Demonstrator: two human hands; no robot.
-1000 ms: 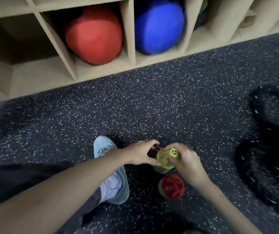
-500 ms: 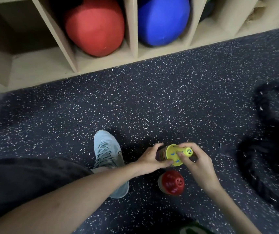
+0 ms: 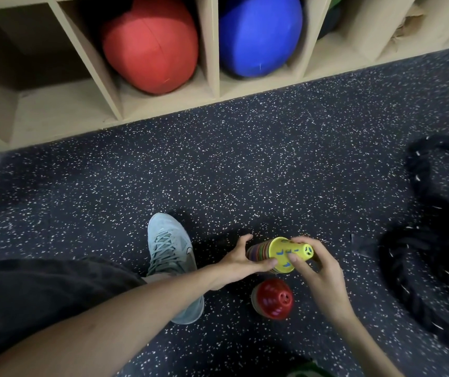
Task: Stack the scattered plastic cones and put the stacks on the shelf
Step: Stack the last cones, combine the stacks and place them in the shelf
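Note:
A stack of coloured plastic cones topped by a yellow cone [image 3: 283, 255] is held tilted, its tip pointing right, just above the speckled floor. My left hand [image 3: 241, 261] grips the stack's wide lower end from the left. My right hand [image 3: 312, 263] pinches the yellow cone's narrow top between thumb and fingers. A second stack topped by a red cone [image 3: 272, 297] stands upright on the floor just below, touched by neither hand. The wooden shelf [image 3: 212, 63] runs along the top of the view.
Shelf cubbies hold a red ball [image 3: 150, 47] and a blue ball [image 3: 258, 34]; the left cubby [image 3: 35, 104] looks bare. My grey shoe [image 3: 171, 257] stands left of the cones. A coiled black rope [image 3: 435, 240] lies on the floor at right.
The yellow-topped stack has tipped from near upright to lying over toward the right. My right hand slid along to the cone's narrow tip. The view has moved closer.

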